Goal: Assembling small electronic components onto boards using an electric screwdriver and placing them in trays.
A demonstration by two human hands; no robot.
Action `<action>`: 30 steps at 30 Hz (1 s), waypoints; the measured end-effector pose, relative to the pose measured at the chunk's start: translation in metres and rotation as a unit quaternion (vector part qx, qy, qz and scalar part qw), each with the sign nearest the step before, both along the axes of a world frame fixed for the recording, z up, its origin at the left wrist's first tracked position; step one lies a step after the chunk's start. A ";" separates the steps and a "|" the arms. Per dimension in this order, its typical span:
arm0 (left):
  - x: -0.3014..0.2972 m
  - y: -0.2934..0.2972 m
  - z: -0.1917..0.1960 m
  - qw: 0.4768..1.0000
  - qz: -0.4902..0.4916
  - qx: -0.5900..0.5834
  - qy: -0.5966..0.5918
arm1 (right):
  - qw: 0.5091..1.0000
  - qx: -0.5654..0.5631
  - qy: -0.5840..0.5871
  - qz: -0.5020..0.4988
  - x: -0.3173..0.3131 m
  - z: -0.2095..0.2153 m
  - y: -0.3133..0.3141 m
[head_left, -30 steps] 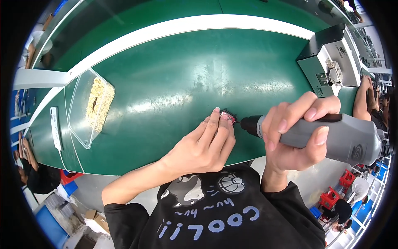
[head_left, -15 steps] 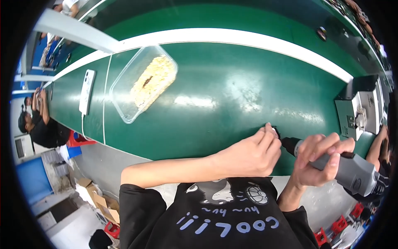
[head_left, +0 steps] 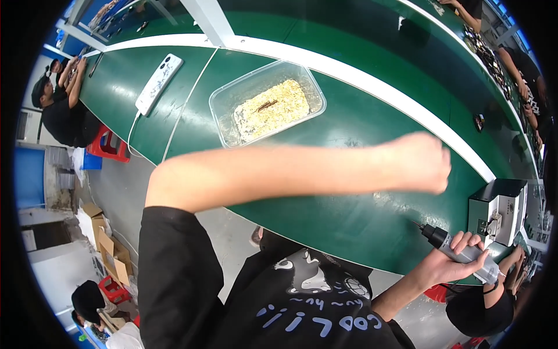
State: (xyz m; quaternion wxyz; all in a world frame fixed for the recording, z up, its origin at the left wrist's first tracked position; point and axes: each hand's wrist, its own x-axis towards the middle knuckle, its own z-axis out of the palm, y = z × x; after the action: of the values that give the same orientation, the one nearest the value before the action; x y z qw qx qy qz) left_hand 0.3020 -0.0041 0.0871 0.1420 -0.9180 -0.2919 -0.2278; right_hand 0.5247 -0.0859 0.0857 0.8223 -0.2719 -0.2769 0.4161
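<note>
My right hand point(head_left: 456, 259) is wrapped round a grey and black electric screwdriver point(head_left: 440, 238), its thin bit pointing up and left over the near right part of the green table. My left arm stretches across the table to the right. At its end my left hand point(head_left: 415, 164) is closed, fingers curled downward and slightly blurred; whatever they hold is hidden. Beyond my left forearm stands a clear plastic tub point(head_left: 220, 119) with many small yellowish pieces point(head_left: 279, 107) and a few dark brown strips point(head_left: 267, 105) on top.
A black and white box-shaped machine point(head_left: 501, 212) stands at the table's right end. To the left lies a white phone-like device point(head_left: 158, 84) with a white cable. A white rail point(head_left: 372, 78) runs along the far edge. Other people sit at left and right.
My left hand has left the screwdriver's tip and swung up and away over the table. The screwdriver has moved slightly right and down in my right hand. The whole view has turned.
</note>
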 end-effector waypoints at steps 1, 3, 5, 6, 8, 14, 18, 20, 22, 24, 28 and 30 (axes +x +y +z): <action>-0.011 0.030 0.010 0.999 0.040 0.032 0.004 | 0.998 -0.040 0.031 -0.026 0.008 -0.010 0.003; -0.051 0.060 0.044 0.998 0.067 0.017 0.001 | 0.999 -0.050 0.007 0.016 0.024 -0.027 -0.001; -0.088 0.045 0.075 0.990 0.114 0.074 -0.048 | 0.988 -0.143 0.056 -0.028 0.022 -0.033 0.001; -0.105 0.040 0.088 0.982 0.174 0.038 -0.056 | 0.989 -0.140 0.042 0.015 0.043 -0.046 -0.005; -0.146 0.012 0.086 0.971 0.218 -0.007 -0.095 | 0.983 -0.180 -0.006 -0.026 0.040 -0.045 -0.013; -0.216 -0.077 0.049 0.928 0.331 -0.166 -0.050 | 0.945 -0.240 -0.187 -0.122 0.026 -0.048 -0.040; -0.213 -0.081 0.026 0.918 0.326 -0.226 -0.019 | 0.935 -0.257 -0.201 -0.137 0.012 -0.048 -0.042; -0.213 -0.078 0.016 0.918 0.327 -0.225 0.005 | 0.917 -0.290 -0.236 -0.139 0.010 -0.047 -0.042; -0.213 -0.074 0.011 0.918 0.330 -0.217 0.035 | 0.911 -0.299 -0.245 -0.146 0.010 -0.047 -0.041; -0.215 -0.075 0.010 0.918 0.329 -0.221 0.026 | 0.904 -0.307 -0.255 -0.153 0.012 -0.048 -0.040; -0.216 -0.077 0.010 0.922 0.318 -0.217 -0.039 | 0.895 -0.314 -0.273 -0.159 0.017 -0.049 -0.039; -0.217 -0.078 0.015 0.918 0.314 -0.231 -0.070 | 0.894 -0.313 -0.277 -0.160 0.016 -0.050 -0.039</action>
State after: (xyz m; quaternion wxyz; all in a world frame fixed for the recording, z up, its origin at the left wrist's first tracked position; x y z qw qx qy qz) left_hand 0.0849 -0.0820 0.1016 -0.0305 -0.7681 -0.6190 -0.1614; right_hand 0.5408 -0.1244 0.0361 0.6399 -0.6601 -0.3020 0.2522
